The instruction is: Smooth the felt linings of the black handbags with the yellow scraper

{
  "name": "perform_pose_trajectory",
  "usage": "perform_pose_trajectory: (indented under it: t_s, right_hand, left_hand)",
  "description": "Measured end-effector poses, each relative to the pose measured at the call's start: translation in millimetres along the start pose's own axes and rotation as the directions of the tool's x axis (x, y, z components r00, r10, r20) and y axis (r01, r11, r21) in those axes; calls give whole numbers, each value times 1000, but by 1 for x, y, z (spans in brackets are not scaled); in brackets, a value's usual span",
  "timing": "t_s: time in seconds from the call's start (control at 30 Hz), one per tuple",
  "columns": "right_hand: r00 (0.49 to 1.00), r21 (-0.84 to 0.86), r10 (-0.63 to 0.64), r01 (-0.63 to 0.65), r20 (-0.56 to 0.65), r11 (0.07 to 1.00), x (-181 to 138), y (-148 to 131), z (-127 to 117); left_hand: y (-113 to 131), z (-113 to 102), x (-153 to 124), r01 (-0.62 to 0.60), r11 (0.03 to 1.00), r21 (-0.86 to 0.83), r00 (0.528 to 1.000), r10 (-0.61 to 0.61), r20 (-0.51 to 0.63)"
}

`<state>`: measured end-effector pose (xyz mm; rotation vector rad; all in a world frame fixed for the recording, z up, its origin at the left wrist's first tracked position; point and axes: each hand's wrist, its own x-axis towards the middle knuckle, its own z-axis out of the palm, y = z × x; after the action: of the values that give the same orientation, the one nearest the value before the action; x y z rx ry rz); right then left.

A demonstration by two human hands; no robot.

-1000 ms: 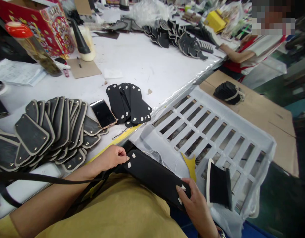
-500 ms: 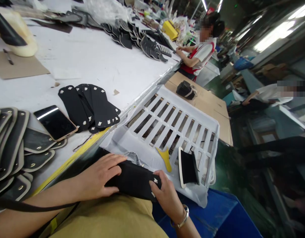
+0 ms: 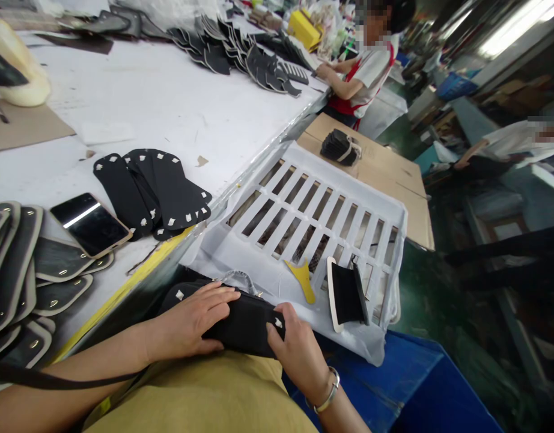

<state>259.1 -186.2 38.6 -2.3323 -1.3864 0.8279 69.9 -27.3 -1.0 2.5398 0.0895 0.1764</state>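
A long black leather piece [image 3: 245, 322] with small white tabs lies across my lap at the table's edge. My left hand [image 3: 193, 322] rests on its left part, fingers stretched along it and thumb underneath. My right hand [image 3: 292, 352] grips its right end, with a bracelet on that wrist. A fan of similar black pieces [image 3: 153, 192] with white tabs lies on the white table [image 3: 169, 108].
A white slatted crate [image 3: 313, 210] stands to the right, bearing a yellow scrap [image 3: 301, 278] and a small black-and-white piece [image 3: 347, 294]. A phone [image 3: 90, 224] and grey-edged black pieces [image 3: 20, 270] lie at left. A person in red and white [image 3: 360, 75] works further along.
My left hand moved from pinching the piece's left end to lying flat over it. The piece now sits lower on my lap, and the view swung right.
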Motion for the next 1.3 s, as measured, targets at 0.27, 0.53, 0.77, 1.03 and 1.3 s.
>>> perform_pose_trajectory:
  t_s: [0.27,0.53,0.77,1.03,1.3]
  right_hand:
    - [979,-96,163,-175,-124,980,-15,4,-16]
    - [920,607,315,-391,233,692,-30,45,-5]
    - [915,652,332,-397,229,645,-28,46,0]
    - [951,563,279,-306,136,768,-29,53,5]
    - [932,769,285,-348,224,535,-26,79,7]
  left_hand:
    - [10,0,6,17,998,53,1000,-18,21]
    - [7,-1,8,-8,995,100,995,-3,102]
    - [37,19,47,-77,994,72,993,70,95]
    - [57,37,69,-70,995,69,996,66,67]
    - [56,36,64,-173,970,169,981,154,121]
